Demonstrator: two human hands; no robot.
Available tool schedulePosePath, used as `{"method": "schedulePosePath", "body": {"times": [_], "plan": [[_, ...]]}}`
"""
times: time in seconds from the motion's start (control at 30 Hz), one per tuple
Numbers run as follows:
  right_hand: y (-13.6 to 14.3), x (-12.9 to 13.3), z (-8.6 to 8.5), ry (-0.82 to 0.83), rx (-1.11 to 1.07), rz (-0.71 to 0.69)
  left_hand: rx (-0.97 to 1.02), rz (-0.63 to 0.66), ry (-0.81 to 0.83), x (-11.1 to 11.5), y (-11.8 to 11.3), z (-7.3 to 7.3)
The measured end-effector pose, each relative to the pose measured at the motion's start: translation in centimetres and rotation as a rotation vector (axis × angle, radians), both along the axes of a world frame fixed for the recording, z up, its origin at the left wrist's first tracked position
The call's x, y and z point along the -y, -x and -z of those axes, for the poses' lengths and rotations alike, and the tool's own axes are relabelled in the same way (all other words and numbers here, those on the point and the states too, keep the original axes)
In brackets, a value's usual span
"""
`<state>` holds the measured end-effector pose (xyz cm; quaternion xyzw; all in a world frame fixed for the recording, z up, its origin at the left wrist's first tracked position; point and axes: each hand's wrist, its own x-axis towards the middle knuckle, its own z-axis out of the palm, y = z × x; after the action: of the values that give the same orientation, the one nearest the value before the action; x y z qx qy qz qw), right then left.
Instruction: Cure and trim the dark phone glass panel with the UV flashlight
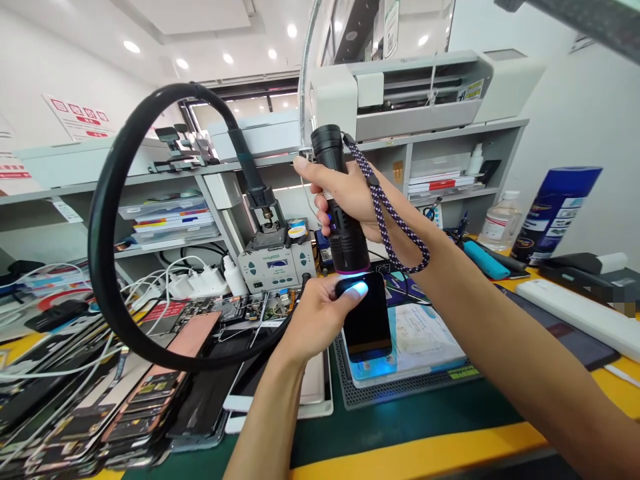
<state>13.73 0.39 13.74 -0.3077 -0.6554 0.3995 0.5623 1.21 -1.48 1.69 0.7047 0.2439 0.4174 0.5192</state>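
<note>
My right hand (353, 190) is wrapped round a black flashlight (347, 243), its lens pointing down and glowing blue-white. A patterned wrist strap (387, 210) loops from the flashlight's tail end. Just below the lens, my left hand (320, 310) grips a black smartphone (369, 327) by its upper left corner, the thumb lying on the dark screen in the light. The phone is over a pale blue and white box (425, 340), which rests on a grey perforated mat (360, 397).
A thick black hose (100, 193) arches on the left, near a hot-air station (275, 267). Stacked phone parts (145, 400) crowd the left bench. At right stand a blue spray can (557, 213) and a clear bottle (500, 223). A shelf (460, 137) with a large printer spans the back.
</note>
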Motion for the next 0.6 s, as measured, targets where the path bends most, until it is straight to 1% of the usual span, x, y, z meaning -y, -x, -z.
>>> {"method": "schedulePosePath", "body": {"times": [0.1,0.2,0.3,0.4,0.6], "plan": [[0.2,-0.7,0.1,0.046,0.005,0.030,0.005,0.003,0.025,-0.1,-0.1,0.2],[0.1,-0.7,0.1,0.081,-0.018,0.026,0.009,0.014,0.041,-0.1,-0.2,0.4],[-0.4,-0.2,0.3,0.079,-0.039,-0.022,0.012,-0.006,0.037,0.0,-0.2,0.2],[-1.0,0.0,0.5,0.043,-0.055,-0.077,0.008,-0.026,0.039,0.2,-0.3,0.1],[-1.6,-0.9,0.8,0.028,-0.067,0.038,0.012,-0.040,0.044,0.3,-0.4,-0.1]]}}
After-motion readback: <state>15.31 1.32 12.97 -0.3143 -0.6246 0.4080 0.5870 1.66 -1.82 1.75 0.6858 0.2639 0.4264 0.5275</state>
